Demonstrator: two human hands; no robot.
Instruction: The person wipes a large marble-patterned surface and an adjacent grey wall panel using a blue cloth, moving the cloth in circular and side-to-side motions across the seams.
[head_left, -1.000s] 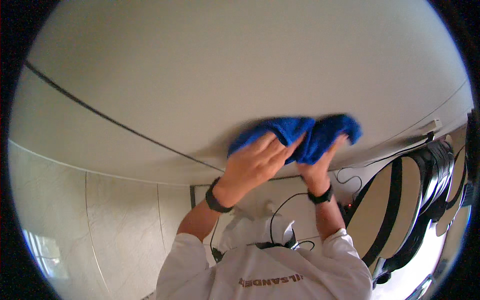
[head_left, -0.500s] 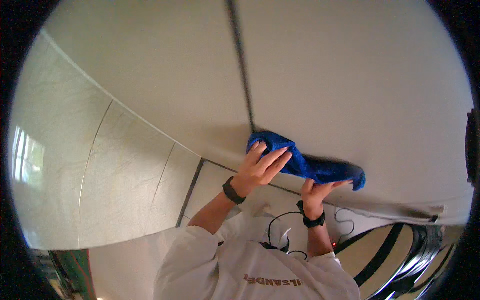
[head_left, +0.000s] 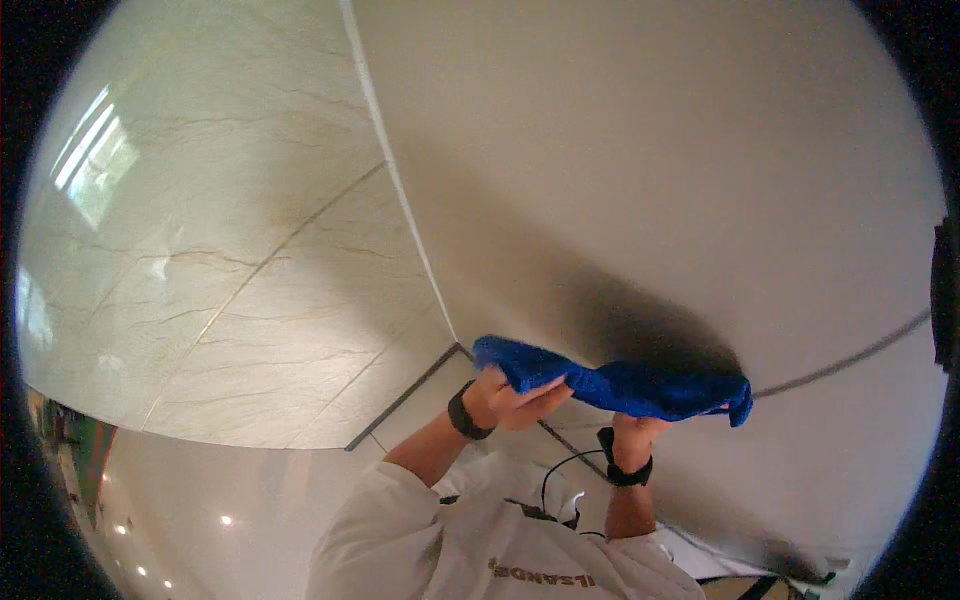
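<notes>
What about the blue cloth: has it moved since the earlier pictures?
Yes: the cloth has shifted left, toward the white strip, the gap between them now much narrower.

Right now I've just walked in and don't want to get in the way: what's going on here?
A person has both hands on a bunched blue cloth. The left hand grips its left part; the right hand is at its right part, fingers mostly hidden. The cloth spans between them, over a plain pale surface, beside marbled tiles.
</notes>
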